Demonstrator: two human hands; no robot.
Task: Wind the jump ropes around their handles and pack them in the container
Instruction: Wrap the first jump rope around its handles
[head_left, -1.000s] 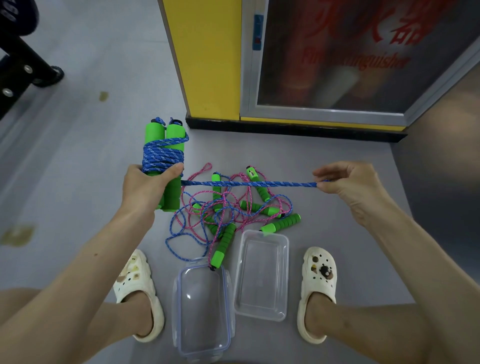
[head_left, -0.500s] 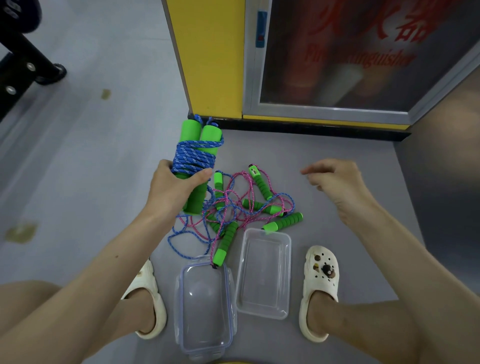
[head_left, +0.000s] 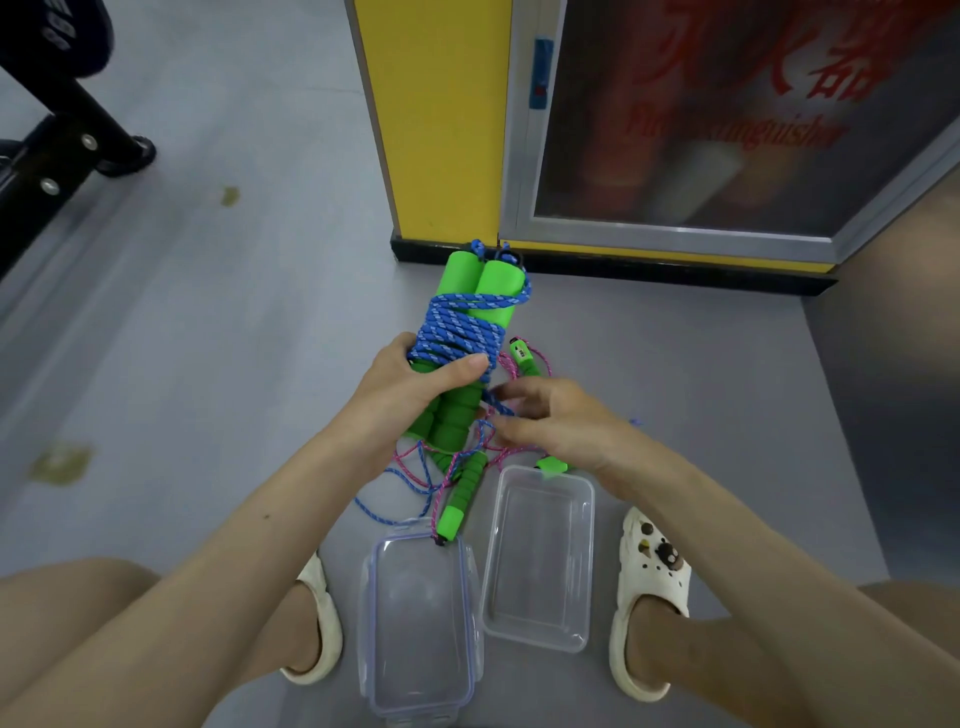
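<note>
The left hand (head_left: 410, 384) is closed around a pair of green foam handles (head_left: 470, 283) held side by side and raised above the grey floor (head_left: 234, 364). The thumb lies across the front, over the lowest turns of a blue braided rope (head_left: 457, 327). That rope is wound in many close turns round the middle of both handles. Their upper ends stand clear of the winding and tilt away from the person, and their ribbed lower ends show below the fist.

The right hand (head_left: 566, 421) is just beside the lower ends of the handles, fingers extended toward them. A loose blue strand runs between thumb and fingers. The area is blurred, so it cannot be told whether the hand pinches the strand.

Below both hands, a tangle of pink and blue jump ropes with green foam handles (head_left: 462, 488) lies on the floor. One handle of this tangle points toward the person, and its tip touches the far edge of a clear plastic lid with a blue seal (head_left: 371, 623). A clear rectangular plastic container (head_left: 590, 519) lies open just right of the lid, between the person's two white clogs (head_left: 649, 597).

A yellow pillar (head_left: 441, 130) and a glass-fronted fire extinguisher cabinet (head_left: 727, 114) stand at the floor's far edge. A black metal frame (head_left: 52, 150) occupies its far left corner.
</note>
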